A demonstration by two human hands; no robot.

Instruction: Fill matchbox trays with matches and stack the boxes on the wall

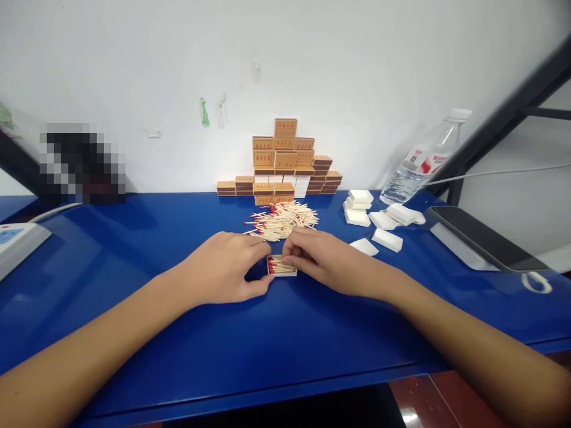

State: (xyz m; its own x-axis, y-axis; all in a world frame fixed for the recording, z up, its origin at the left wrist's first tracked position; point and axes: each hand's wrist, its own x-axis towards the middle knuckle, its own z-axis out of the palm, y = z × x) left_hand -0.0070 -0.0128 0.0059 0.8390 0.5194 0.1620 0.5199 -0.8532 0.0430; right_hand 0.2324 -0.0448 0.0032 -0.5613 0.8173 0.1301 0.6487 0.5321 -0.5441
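A small white matchbox tray [282, 267] with red-tipped matches in it lies on the blue table [285, 333]. My left hand [225, 267] is curled at the tray's left end, thumb and fingers gripping it. My right hand [319, 258] is closed over the tray's right end, fingertips pressing on the matches. Just behind the hands lies a loose pile of matches [283, 219].
A stack of brown matchboxes [281, 163] stands against the white wall. Several empty white trays [377, 220] lie to the right, with a plastic water bottle [419, 163] and a phone on a stand [484, 238]. A white device [18, 241] sits at the left edge.
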